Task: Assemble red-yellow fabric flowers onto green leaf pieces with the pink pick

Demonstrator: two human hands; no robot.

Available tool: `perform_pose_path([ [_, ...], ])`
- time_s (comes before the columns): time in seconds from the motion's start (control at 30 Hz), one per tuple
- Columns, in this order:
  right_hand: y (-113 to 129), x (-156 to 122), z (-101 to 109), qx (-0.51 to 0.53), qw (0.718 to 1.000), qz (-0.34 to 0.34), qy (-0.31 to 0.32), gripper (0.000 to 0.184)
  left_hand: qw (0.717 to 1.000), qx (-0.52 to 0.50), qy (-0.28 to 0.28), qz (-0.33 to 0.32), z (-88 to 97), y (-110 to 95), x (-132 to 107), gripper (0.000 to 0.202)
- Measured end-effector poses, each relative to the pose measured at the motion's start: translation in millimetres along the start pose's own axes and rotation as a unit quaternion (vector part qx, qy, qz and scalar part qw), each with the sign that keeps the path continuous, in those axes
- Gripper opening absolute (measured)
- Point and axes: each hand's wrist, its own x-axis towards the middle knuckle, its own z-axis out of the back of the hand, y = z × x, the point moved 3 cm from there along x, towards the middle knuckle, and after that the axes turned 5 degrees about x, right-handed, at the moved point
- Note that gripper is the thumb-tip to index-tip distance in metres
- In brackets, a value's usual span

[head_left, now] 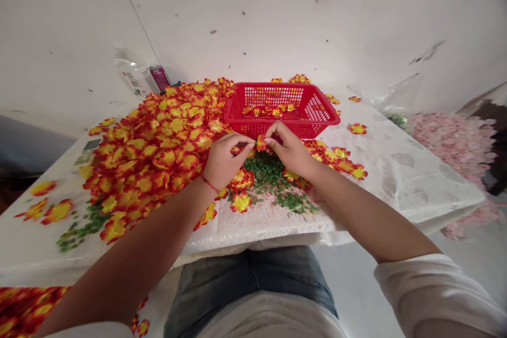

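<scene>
Between my two hands, just in front of the basket, is a small red-and-yellow artificial flower (261,143). My right hand (292,152) pinches it between thumb and fingertips. Close by on its left, my left hand (225,161) is closed in a pinch; what its fingertips hold is too small to make out. Beneath the hands lies a scatter of small green plastic pieces (268,170). A red plastic basket (282,129) stands behind the hands, with several flowers (276,111) in it. To the left rises a large heap of flat red-and-yellow petal blooms (166,142).
A white patterned cloth (400,169) covers the table. Loose blooms (357,128) lie right of the basket, and more green pieces (85,227) lie front left. Pink flowers (451,142) are beyond the right edge. A plastic bottle (134,76) leans at the wall.
</scene>
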Motion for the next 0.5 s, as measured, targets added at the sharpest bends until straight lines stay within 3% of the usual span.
perform_pose_path([
  [0.23,2.7,-1.5,-0.4,-0.025,1.0,-0.005,0.004,0.035,1.0,0.005,0.002,0.001,-1.1,1.1,-1.0,0.008],
  [0.5,2.4,-3.0,-3.1,-0.013,1.0,-0.013,-0.002,0.046,1.0,0.006,0.003,-0.014,-0.3,-5.3,-2.2,0.01],
])
